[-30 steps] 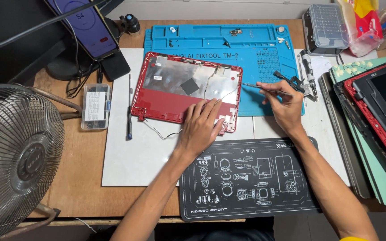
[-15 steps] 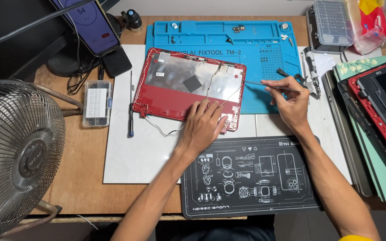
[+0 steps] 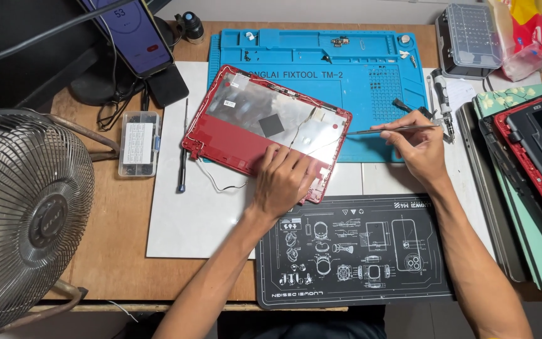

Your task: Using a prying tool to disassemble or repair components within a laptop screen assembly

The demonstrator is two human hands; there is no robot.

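Note:
A red laptop lid shell [image 3: 227,144] lies inside-up on the desk, with a silvery foil lining and a thin cable trailing from it. My left hand [image 3: 283,179] presses flat on its near right corner. My right hand [image 3: 416,145] sits to the right of the shell and grips thin metal tweezers [image 3: 371,131], whose tip reaches the shell's right edge. A blue silicone work mat [image 3: 359,69] lies beneath and behind the shell.
A black printed mat [image 3: 352,251] lies near the front edge. A metal fan [image 3: 23,213] stands at left, with a small parts box [image 3: 138,143] and a thin screwdriver [image 3: 183,150] beside it. A phone [image 3: 134,34] stands behind. A clear bit case [image 3: 468,37] and stacked laptop parts [image 3: 528,169] sit at right.
The view has shifted slightly. My right hand with the tweezers has stayed at the shell's right edge, and my left hand still presses on the shell's corner.

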